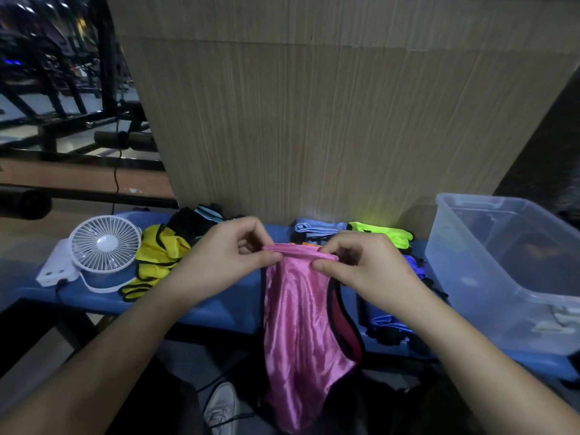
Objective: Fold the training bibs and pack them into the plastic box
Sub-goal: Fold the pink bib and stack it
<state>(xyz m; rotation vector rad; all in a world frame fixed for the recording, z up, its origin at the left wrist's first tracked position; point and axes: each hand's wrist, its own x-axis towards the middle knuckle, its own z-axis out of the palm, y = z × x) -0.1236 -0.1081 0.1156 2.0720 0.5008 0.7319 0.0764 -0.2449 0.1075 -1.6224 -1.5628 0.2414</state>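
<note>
A shiny pink bib with black trim hangs in front of the blue bench, down past its front edge. My left hand pinches its top edge at the left. My right hand pinches the same edge at the right. A clear plastic box stands on the bench at the right, open, with nothing plainly seen inside. A yellow bib lies crumpled left of my hands. Folded light-blue and neon-green bibs lie at the back. A blue-purple bib lies under my right wrist.
A small white fan with a cable stands on the bench's left end. Dark bibs are heaped behind the yellow one. A wood-grain wall panel rises right behind the bench. Gym equipment fills the far left. A white shoe is below.
</note>
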